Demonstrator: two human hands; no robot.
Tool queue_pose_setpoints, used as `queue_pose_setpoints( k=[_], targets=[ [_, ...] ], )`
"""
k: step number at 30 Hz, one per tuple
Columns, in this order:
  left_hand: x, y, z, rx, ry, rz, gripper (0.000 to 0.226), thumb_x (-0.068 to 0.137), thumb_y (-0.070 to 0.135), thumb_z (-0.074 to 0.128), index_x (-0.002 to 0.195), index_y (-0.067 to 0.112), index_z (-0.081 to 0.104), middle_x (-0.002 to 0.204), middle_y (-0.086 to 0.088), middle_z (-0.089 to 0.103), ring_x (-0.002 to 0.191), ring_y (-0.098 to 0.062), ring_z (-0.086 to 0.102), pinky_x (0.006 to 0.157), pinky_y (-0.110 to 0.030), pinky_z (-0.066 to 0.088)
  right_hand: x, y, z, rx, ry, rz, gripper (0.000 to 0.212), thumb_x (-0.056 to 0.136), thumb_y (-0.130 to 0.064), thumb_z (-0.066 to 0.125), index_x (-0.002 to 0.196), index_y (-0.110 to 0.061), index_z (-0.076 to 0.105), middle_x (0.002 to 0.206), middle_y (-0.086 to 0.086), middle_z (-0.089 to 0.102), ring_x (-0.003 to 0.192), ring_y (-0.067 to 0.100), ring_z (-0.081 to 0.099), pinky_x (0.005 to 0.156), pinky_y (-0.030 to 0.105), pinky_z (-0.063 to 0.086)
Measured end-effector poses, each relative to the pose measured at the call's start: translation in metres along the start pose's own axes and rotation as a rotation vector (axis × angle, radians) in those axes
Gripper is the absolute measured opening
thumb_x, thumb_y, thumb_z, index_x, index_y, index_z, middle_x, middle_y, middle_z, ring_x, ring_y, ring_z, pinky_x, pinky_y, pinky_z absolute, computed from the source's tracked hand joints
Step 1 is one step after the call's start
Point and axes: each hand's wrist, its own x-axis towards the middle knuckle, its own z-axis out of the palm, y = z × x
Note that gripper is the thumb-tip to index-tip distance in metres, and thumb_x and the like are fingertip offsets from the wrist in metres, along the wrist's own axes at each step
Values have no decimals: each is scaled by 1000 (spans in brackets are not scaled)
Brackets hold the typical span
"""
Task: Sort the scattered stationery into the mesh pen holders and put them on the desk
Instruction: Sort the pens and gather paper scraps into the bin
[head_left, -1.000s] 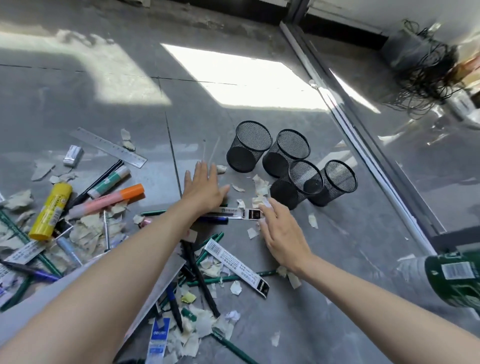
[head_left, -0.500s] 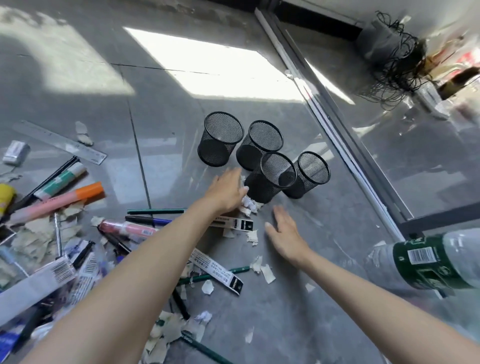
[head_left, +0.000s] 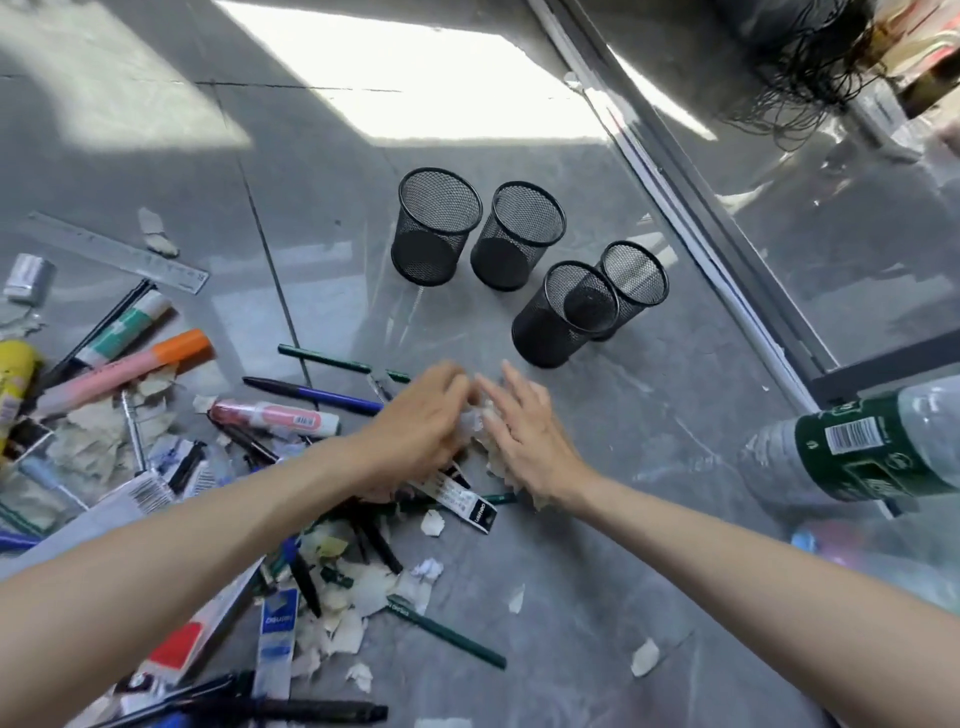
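Note:
Several black mesh pen holders stand upright on the grey floor: one (head_left: 435, 228) far left, one (head_left: 519, 236) beside it, and two (head_left: 563, 317) (head_left: 635, 278) touching at the right. Just in front of them my left hand (head_left: 418, 421) and my right hand (head_left: 527, 434) press in from both sides on a small heap of white paper scraps (head_left: 475, 421). My right fingers are straight; the left ones are blurred and slightly cupped. A blue pen (head_left: 317, 395), a green pencil (head_left: 322, 358) and a pink glue stick (head_left: 275, 418) lie left of my hands.
Markers (head_left: 130, 371), a clear ruler (head_left: 114, 252), an eraser (head_left: 28, 278), pens, packaging and torn paper litter the floor at left and below my arms. A plastic bottle (head_left: 862, 447) lies at the right. A metal door track (head_left: 691, 171) runs diagonally behind the holders.
Both hands have drawn back from the holders and come together, sweeping paper scraps into a heap between them. The camera has moved closer and tilted down.

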Motion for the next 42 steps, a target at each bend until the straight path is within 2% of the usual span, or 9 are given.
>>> queue_pose_setpoints(
  k=[7, 10, 13, 17, 20, 26, 32, 36, 42],
  targets=[
    [-29, -26, -33, 45, -196, -233, 83, 81, 33, 70, 145, 13, 21, 144, -12, 22, 134, -25, 25, 110, -24, 15, -27, -1, 11, -359, -241, -130, 53, 100, -46, 23, 149, -38, 7, 159, 5, -12, 145, 25, -18, 118, 44, 0],
    [-36, -29, -45, 33, -237, -290, 79, 83, 19, 67, 146, 14, 20, 146, -12, 21, 135, -26, 25, 111, -25, 17, -48, 1, 10, -398, -248, -273, 65, 91, -57, 3, 149, -32, 19, 159, 12, 2, 147, 28, -1, 119, 41, 8],
    [-37, -25, -46, 96, -174, -240, 74, 79, 0, 59, 145, 9, 27, 145, -17, 26, 133, -32, 32, 108, -31, 25, -69, 8, 10, -327, -67, -393, 60, 99, -49, 12, 144, -21, 37, 156, 12, 20, 144, 21, 17, 112, 30, 19],
    [-43, 15, -12, 28, -245, -278, 64, 97, 19, 43, 150, 7, 10, 157, -15, 5, 145, -26, 10, 115, -29, 12, -81, 22, 18, -59, 55, 43, 62, 99, -42, 28, 151, -22, 1, 157, -4, -19, 144, 10, -17, 117, 26, -3],
    [-43, 51, 15, -59, -370, -237, 66, 101, 29, 35, 150, 4, -3, 157, -15, -9, 146, -24, -7, 114, -24, -3, -82, 28, 16, 148, 49, 421, 68, 101, -37, 30, 150, -15, -12, 154, 0, -29, 144, 15, -18, 118, 31, -6],
    [-34, 59, 20, -110, -328, -221, 75, 99, 33, 40, 149, 4, -6, 156, -13, -17, 144, -19, -15, 112, -21, -9, -105, 23, 25, 29, -94, 59, 65, 102, -28, 30, 149, -17, -14, 150, -7, -31, 138, -1, -25, 116, 23, -9],
    [-32, 56, 29, 114, -396, -279, 78, 98, 45, 36, 149, 9, -10, 156, -11, -18, 144, -22, -17, 115, -37, -8, -127, 29, 24, -74, 53, 617, 73, 100, -43, 26, 148, -8, -17, 154, 7, -29, 144, 18, -21, 118, 40, -7],
    [-25, 92, 45, -253, -315, -327, 74, 98, 38, 40, 150, 9, -3, 158, -7, -9, 145, -18, -12, 116, -36, -5, -141, 27, 37, 23, 179, 982, 71, 99, -47, 25, 150, -11, -10, 156, 6, -22, 145, 18, -16, 113, 55, -7],
    [-50, 89, 49, -74, -311, -247, 84, 92, 33, 51, 150, 18, -7, 157, -2, -15, 144, -18, -17, 115, -38, -9, -150, 6, 57, 281, 366, 1200, 69, 97, -46, 29, 151, -12, 3, 158, 12, -11, 146, 23, -8, 113, 51, -2]
  ],
)
